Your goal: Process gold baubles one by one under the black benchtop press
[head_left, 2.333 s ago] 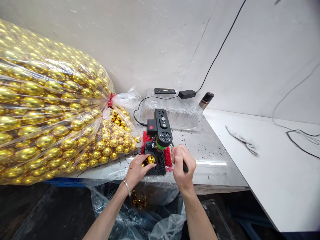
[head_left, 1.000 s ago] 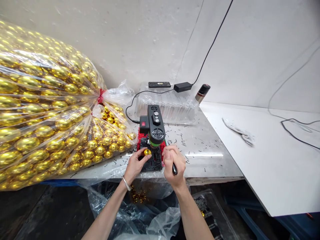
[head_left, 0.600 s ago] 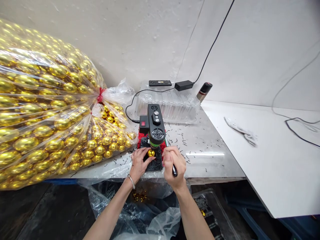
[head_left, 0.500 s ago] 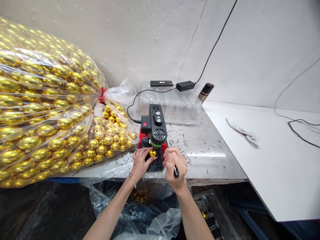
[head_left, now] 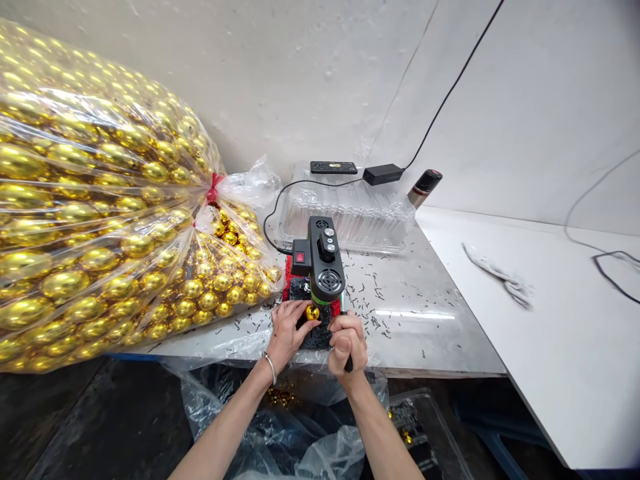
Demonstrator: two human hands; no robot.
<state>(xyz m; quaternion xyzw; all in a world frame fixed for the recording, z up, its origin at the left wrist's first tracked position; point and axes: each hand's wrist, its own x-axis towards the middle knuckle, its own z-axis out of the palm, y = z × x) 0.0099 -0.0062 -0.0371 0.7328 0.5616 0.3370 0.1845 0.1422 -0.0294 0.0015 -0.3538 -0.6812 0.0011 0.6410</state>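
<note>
A huge clear bag of gold balls spreads along my left, beside the grey table with its scatter of black shreds. The black machine stands in front of me over a black plate. Since half a second ago, my right hand has come in closer to the machine's head, and the lever in its grasp runs more steeply toward me; my left hand keeps its place just below the head, on the left side. My right fingers are curled around the lever in a fist, thumb folded across the front. My left thumb and forefinger are clamped on a gold ball, which sits above the plate, right by the lower edge of the head; whether it touches the head I can't tell. The other left fingers lie close together behind it. Both my wrists point forward and inward, the right knuckles up, the left hand reaching in sideways, a silver bangle at its wrist.
</note>
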